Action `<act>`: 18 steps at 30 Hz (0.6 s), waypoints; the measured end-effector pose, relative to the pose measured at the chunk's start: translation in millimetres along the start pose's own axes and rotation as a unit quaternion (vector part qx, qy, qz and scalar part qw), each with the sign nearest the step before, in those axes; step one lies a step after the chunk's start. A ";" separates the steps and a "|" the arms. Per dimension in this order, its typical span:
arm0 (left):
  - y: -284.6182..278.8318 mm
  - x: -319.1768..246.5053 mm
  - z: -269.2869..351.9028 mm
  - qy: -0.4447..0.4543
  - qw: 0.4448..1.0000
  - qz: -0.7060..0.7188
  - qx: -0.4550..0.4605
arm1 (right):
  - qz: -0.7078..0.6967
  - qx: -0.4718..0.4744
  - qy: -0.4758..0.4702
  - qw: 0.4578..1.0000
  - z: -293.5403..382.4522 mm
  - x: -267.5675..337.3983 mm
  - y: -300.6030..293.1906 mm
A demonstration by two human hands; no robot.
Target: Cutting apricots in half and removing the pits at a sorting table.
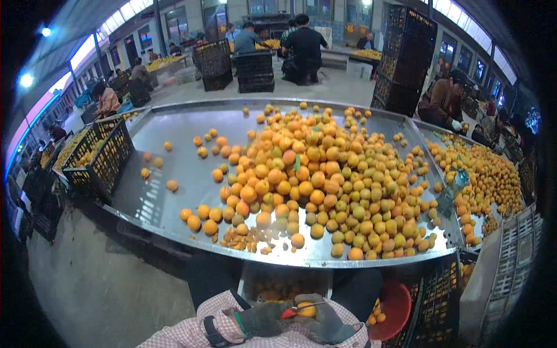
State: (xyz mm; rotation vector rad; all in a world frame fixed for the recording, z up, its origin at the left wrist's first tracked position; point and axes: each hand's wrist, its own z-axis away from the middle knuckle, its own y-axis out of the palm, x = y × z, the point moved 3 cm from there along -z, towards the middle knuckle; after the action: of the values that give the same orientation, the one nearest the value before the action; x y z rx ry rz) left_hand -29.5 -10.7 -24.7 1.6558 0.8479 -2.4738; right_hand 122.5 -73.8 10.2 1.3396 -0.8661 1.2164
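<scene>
My gloved left hand (263,319) grips a small knife by its red handle (289,313). The thin blade lies across an orange apricot (307,309), which my gloved right hand (328,322) holds. Both hands are close together above my lap, and their fingers partly hide the fruit. Just beyond them, a pale-rimmed container (242,280) with dim contents sits between my knees. In front stands a metal sorting table (174,119) bearing a large heap of apricots (313,174). Near its front edge lies a small pile of brown apricot pits (239,238).
A red basin (398,311) with apricots is at my right, beside black plastic crates (435,300) and a pale slatted crate (513,256). A clear bottle (457,182) rests at the table's right edge. A black crate of fruit (100,156) stands left. People work at other tables.
</scene>
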 end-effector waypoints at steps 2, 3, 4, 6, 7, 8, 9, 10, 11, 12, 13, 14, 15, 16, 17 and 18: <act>-2.6 -3.6 1.8 0.042 0.999 0.003 0.005 | 0.231 0.085 -0.153 0.957 -0.2 5.8 -2.0; -5.1 -4.3 0.7 0.026 1.000 -0.012 0.006 | 0.272 0.104 -0.174 0.941 -0.2 4.3 -6.5; -8.0 -6.0 -1.3 0.009 1.000 -0.027 0.006 | 0.240 0.100 -0.127 0.957 -4.4 0.4 -6.9; -10.9 -1.1 -8.0 -0.019 0.998 -0.054 0.022 | 0.142 0.053 -0.011 0.988 -10.5 -23.9 -13.3; -11.3 4.7 -13.3 -0.030 0.997 -0.070 0.036 | 0.089 0.016 0.034 0.995 -10.6 -35.4 -14.3; -11.1 8.9 -17.9 -0.039 0.994 -0.085 0.049 | 0.037 -0.023 0.072 0.996 -9.8 -42.9 -14.6; -8.9 10.2 -16.7 -0.021 0.998 -0.048 0.016 | 0.000 -0.050 0.091 0.995 -8.4 -50.1 -11.8; -6.5 11.4 -15.4 -0.002 1.000 -0.011 -0.016 | -0.021 -0.069 0.096 0.993 -8.8 -54.2 -11.1; -6.3 11.9 -15.2 0.017 0.998 0.026 -0.048 | -0.037 -0.084 0.099 0.991 -11.7 -53.0 -14.2; -9.3 14.2 -14.7 0.045 0.994 0.014 -0.103 | -0.016 -0.077 0.078 0.994 -17.2 -50.8 -18.0; -14.3 13.3 -16.6 0.074 0.985 0.000 -0.157 | 0.026 -0.062 0.035 0.997 -22.6 -44.6 -22.3; -20.5 10.1 -16.2 0.103 0.972 -0.015 -0.211 | 0.155 -0.028 -0.088 0.984 -33.3 -29.3 -28.7; -36.1 -0.6 -13.4 0.125 0.940 -0.074 -0.308 | 0.152 -0.062 -0.052 0.985 -38.4 -29.2 -40.4; -47.1 -9.0 -4.5 0.143 0.896 -0.133 -0.400 | 0.147 -0.096 -0.016 0.984 -38.3 -31.8 -50.0; -52.8 2.2 -10.6 0.126 0.928 0.059 -0.346 | 0.141 -0.129 0.021 0.981 -37.8 -31.0 -55.2; -56.8 14.9 -14.2 0.092 0.911 0.253 -0.313 | 0.016 -0.127 0.061 0.990 -38.8 -28.0 -55.6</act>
State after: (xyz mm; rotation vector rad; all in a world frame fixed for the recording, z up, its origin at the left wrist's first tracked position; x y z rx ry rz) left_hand -42.7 47.9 -18.1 1.6003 0.9421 -1.5095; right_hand 162.8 -31.1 -33.7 1.0406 -0.9240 1.1579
